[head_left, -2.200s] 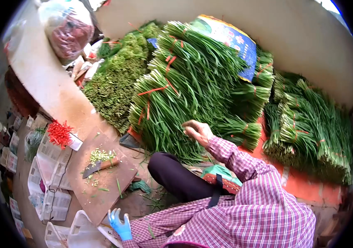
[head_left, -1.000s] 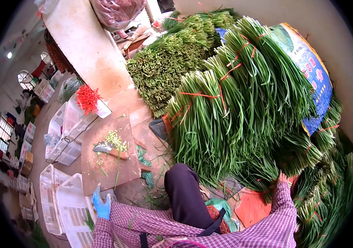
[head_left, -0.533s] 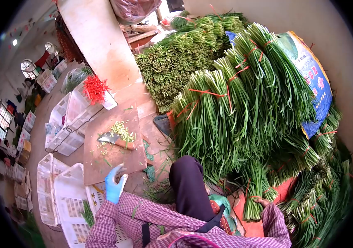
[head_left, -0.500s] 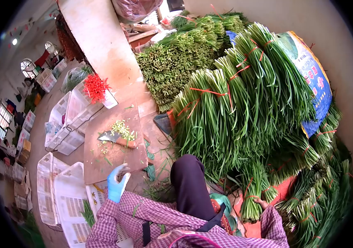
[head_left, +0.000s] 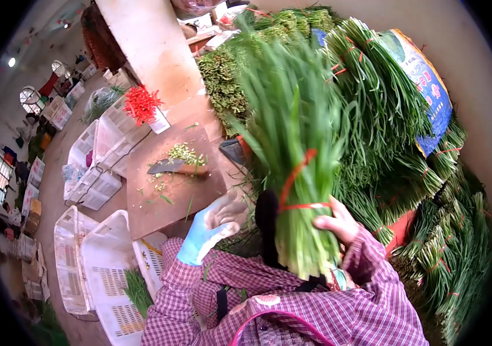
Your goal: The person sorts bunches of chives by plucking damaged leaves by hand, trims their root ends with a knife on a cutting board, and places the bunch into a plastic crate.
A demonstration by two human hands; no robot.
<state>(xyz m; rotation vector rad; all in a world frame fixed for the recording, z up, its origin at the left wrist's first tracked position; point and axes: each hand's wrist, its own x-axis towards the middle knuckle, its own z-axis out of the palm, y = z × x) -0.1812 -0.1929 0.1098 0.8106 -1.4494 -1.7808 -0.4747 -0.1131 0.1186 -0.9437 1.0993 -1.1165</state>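
Note:
My right hand (head_left: 341, 222) grips a thick bundle of chives (head_left: 301, 173) near its cut stem end. The bundle stands upright in front of my body, tied with a red band, its green leaves blurred at the top. My left hand (head_left: 214, 224), in a blue and white glove, is apart from the bundle with its fingers spread and nothing in them. Beyond it lies a brown cutting board (head_left: 148, 210), on which rest a knife (head_left: 168, 166) with a wooden handle and a scatter of chopped stem ends (head_left: 185, 153).
Tied bundles of chives (head_left: 378, 98) are heaped at the back right, beside a blue printed sack (head_left: 430, 95). More bundles (head_left: 433, 259) lie at the right. White plastic crates (head_left: 110, 256) stand at the left. Red ties (head_left: 142, 104) sit in a white container behind the board.
My right hand has lifted the chive bundle from the floor at the right to in front of my body. My left hand has moved right, towards the bundle. The view has shifted slightly.

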